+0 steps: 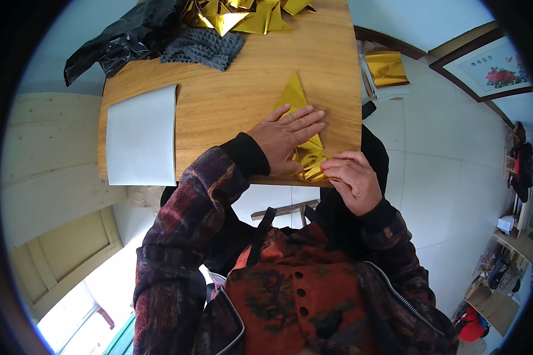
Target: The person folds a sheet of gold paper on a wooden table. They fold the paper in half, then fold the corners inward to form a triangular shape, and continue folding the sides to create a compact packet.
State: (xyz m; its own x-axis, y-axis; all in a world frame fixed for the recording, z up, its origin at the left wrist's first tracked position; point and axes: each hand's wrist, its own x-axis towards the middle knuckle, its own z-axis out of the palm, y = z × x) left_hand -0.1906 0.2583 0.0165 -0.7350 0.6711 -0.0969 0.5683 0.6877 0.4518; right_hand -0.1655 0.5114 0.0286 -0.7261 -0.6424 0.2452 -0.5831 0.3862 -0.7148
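A sheet of shiny gold foil paper (292,93), folded to a long point, lies on the wooden table by its front right edge. Its tip points away from me, and its near end is creased and crumpled. My left hand (287,135) lies across the middle of the paper with fingers spread, pressing it down. At the near right corner my right hand (356,180) pinches the paper's edge between thumb and fingers. Part of the paper is hidden under my left hand.
Several folded gold foil pieces (260,18) lie at the table's far side, beside a black plastic bag (130,38) and a dark grey textured cloth (204,47). A pale grey sheet (141,136) rests at the left. More gold paper (387,68) sits beyond the table's right edge.
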